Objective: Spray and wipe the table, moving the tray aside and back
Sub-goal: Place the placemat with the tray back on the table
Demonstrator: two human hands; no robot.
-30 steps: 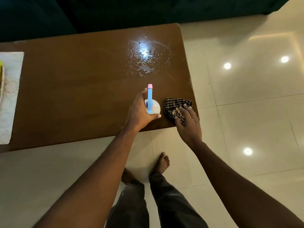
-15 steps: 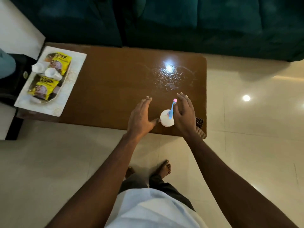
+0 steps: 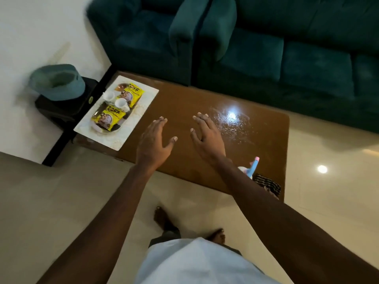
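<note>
My left hand [image 3: 152, 140] and right hand [image 3: 207, 138] hover with fingers spread, holding nothing. The tray [image 3: 101, 130] sits at the left end of the table [image 3: 184, 107], carrying cups [image 3: 120, 103] and packets [image 3: 108, 117]. I think it is stiff but loaded, so I would take two opposite edges and keep it level.

The table [image 3: 184, 111] showed a smooth, glossy brown top of wood-like finish, beaded with wet droplets [image 3: 235, 125] at one end. The floor [image 3: 328, 201] was polished, reflective tile; the sofa [image 3: 307, 58], matt plush cloth. The spray bottle [image 3: 253, 168] looked plastic, the rag [image 3: 266, 183] woven checked cloth, the packets [image 3: 109, 117] shiny film.
</note>
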